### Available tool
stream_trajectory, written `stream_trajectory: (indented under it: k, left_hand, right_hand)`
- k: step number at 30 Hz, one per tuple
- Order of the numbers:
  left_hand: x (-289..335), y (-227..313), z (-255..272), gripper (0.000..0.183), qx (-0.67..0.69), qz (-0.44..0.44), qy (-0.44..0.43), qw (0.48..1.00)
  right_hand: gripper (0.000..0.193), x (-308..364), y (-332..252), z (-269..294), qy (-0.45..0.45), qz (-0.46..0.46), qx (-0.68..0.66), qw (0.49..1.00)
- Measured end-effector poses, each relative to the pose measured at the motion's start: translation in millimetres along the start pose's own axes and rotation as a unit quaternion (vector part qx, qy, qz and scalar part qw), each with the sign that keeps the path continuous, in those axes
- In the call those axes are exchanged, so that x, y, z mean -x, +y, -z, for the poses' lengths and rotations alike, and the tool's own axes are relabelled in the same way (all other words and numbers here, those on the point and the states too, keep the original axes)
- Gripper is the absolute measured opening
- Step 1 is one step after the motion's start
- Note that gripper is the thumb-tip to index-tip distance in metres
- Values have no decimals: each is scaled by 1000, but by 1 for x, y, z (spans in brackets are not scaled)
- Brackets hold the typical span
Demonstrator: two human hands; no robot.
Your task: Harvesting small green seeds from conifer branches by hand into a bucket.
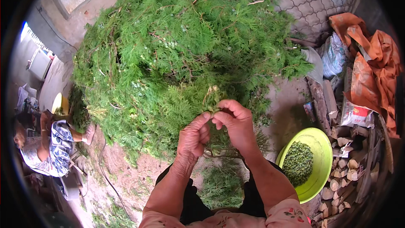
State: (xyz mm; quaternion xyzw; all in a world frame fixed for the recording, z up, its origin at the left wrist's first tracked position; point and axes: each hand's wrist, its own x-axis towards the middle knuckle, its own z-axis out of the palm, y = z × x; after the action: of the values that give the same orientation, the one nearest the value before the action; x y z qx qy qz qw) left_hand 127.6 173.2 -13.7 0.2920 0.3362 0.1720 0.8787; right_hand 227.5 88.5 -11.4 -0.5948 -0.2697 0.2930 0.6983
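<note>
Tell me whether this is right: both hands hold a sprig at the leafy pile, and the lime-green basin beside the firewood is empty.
The basin is not empty: the head view shows small green pieces in the lime-green basin. The rest stands: the left hand and right hand hold a sprig at the leafy pile, and the basin is beside the firewood.

Bare forearms (168, 190) slant inward; left hand (193, 136) and right hand (238, 124) nearly touch, fingers (204, 134) bent, thumbs (201, 119) pinching.

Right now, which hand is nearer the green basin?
Right. The right hand is left of the green basin, not touching it; the left hand is farther left.
</note>
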Motion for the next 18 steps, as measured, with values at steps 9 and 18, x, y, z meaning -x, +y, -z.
stream_trajectory:
  k: [9,18]
  left_hand:
    - [-2,4,3,26,36,5,-41,998]
    - [-5,-9,-1,30,4,-123,-12,992]
  right_hand:
    - [16,0,3,9,-110,-39,-336,935]
    - [16,5,4,8,18,36,55,998]
